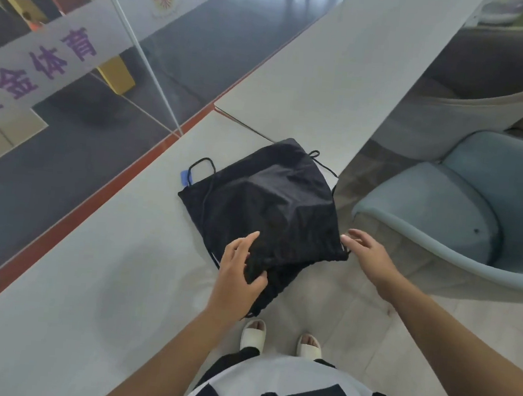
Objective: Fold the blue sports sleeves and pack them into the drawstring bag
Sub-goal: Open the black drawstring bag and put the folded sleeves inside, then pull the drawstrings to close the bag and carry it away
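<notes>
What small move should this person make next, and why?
Probably close the right hand on the near right corner of the drawstring bag and pull its mouth open: the left hand grips the gathered mouth, while the right hand is open beside that corner.

Pale blue chair (437, 214) beside white table (86, 276), seemingly a banner (43, 58) beyond

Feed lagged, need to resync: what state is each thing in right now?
drawstring bag: lying on the table, mouth end over near edge.
left hand: gripping the bag's mouth.
right hand: open, at the bag's corner.
blue item: mostly hidden under bag.
</notes>
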### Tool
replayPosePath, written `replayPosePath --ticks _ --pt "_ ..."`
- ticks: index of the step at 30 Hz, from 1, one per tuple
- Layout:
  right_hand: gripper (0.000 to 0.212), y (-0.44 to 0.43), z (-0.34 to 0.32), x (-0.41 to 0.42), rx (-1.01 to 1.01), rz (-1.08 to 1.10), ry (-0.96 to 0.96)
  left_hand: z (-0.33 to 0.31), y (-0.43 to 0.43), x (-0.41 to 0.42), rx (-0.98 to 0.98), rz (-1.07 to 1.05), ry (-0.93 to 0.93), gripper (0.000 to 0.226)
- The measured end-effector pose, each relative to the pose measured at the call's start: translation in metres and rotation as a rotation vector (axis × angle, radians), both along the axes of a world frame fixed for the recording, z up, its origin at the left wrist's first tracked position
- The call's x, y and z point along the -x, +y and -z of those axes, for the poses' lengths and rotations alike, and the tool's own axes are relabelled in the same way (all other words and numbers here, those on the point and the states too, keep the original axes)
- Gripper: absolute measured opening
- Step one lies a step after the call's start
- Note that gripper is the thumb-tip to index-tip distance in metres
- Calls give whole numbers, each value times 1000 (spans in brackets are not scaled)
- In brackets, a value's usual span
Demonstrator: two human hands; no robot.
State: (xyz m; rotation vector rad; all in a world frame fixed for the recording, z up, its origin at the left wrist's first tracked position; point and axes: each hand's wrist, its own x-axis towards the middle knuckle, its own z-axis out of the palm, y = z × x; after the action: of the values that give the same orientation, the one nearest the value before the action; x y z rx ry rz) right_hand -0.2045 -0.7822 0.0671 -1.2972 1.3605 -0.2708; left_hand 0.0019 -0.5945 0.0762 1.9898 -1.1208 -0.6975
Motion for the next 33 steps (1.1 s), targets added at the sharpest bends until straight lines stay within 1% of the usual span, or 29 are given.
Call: replayPosePath --ticks 1,3,6,8,10,15,19,21,24,26,30,33 --pt "49 -4 8 -4 -37 -21 5 6 3 5 -15 -80 31 73" --pt "47 -10 20 -11 -90 -51 -10 15 8 13 -66 -195 75 75" --pt "52 -17 39 -17 -127 -80 3 28 19 24 -205 -243 94 85" --pt "57 -21 47 -19 -136 -98 13 41 30 29 -313 -234 8 93" --pt "61 -26 57 -18 -160 -111 25 56 42 31 -421 -179 -141 96" --pt "57 -37 80 -19 -212 -101 34 85 67 40 -591 -20 -428 88" --pt "56 -49 95 -26 -240 -100 52 104 69 37 -538 -72 -570 81" --pt "62 -54 98 -33 -253 -110 52 108 67 37 -525 -81 -584 77" --pt "71 -63 104 -43 -198 -97 14 115 66 37 -522 -102 -607 69" --pt "64 -68 110 -47 -180 -82 9 121 66 38 -505 -126 -609 59" --pt "48 -72 120 -45 -171 -77 71 126 68 38 -404 -196 -654 30" --pt "46 -73 119 -37 -185 -91 90 117 71 38 -362 -216 -621 18"
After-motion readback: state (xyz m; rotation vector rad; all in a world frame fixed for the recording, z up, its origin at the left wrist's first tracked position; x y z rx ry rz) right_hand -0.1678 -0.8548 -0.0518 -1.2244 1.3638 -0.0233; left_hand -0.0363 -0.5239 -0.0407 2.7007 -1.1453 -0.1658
